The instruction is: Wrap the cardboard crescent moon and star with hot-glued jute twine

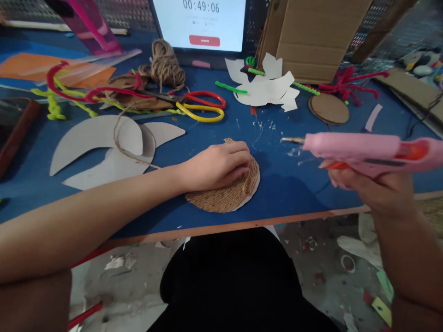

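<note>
My left hand (221,166) rests on a round disc (221,198) near the table's front edge, its fingers curled and pressed down against the surface. Rows of brown jute twine cover most of this disc, and a pale rim shows at its lower right. What lies under the fingertips is hidden. A loose strand of twine (133,159) runs from the left toward my left wrist. Raised at the right, my right hand (374,184) grips a pink hot glue gun (353,145), fingers around its handle by the orange trigger. Its metal nozzle points left, apart from the disc.
Grey-white curved cutouts (93,133) lie left. Behind the disc are scissors (204,106), a twine ball (166,67) and white paper shapes (270,90). A cardboard circle (328,109) and red pipe cleaners (353,85) lie back right. A screen (204,23) stands behind.
</note>
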`<state>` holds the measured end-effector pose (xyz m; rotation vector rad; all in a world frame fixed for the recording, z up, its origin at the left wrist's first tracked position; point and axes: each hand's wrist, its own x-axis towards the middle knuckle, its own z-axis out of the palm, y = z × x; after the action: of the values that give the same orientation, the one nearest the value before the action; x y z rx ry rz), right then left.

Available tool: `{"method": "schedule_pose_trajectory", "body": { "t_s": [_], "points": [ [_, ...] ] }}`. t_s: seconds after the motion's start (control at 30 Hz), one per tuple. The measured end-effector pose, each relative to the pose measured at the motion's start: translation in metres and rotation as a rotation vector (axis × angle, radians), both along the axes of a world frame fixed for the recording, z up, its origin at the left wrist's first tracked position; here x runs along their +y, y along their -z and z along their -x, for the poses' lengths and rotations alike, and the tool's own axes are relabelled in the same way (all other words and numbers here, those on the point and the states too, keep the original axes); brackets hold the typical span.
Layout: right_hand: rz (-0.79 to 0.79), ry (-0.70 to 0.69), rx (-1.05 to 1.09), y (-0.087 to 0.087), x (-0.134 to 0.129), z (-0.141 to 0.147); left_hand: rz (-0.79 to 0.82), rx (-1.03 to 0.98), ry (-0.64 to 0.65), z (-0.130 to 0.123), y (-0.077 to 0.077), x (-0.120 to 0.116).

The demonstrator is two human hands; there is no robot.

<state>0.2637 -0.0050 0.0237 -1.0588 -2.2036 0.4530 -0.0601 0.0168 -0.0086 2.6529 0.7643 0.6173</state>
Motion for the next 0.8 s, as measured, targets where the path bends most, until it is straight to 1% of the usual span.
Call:
{"method": "schedule_pose_trajectory", "body": {
  "t_s": [0.07,0.13,0.17,0.23,0.33,0.47,0.6,0.8],
  "points": [
    [0.01,-0.048,0.024,-0.009,-0.016,-0.001,-0.01,0.028,-0.029,-0.004,0.0,-0.001],
    [0.068,-0.177,-0.091,-0.019,-0.029,0.005,-0.022,0.058,-0.062,-0.006,0.0,-0.002],
    [0.099,-0.216,-0.152,-0.023,-0.035,0.011,-0.025,0.071,-0.073,-0.007,-0.001,-0.002],
    [0.116,-0.223,-0.221,-0.028,-0.041,0.023,-0.029,0.086,-0.094,-0.008,-0.001,-0.003],
    [0.133,-0.24,-0.236,-0.023,-0.045,0.035,-0.029,0.099,-0.106,-0.008,-0.001,-0.003],
    [0.139,-0.244,-0.249,-0.012,-0.045,0.037,-0.01,0.125,-0.117,-0.008,-0.002,-0.003],
    [0.063,-0.237,-0.317,-0.008,-0.044,0.038,0.023,0.151,-0.117,-0.009,-0.005,-0.005],
    [0.002,-0.202,-0.361,-0.004,-0.045,0.038,0.014,0.178,-0.129,-0.01,-0.006,-0.005]
  ]
}}
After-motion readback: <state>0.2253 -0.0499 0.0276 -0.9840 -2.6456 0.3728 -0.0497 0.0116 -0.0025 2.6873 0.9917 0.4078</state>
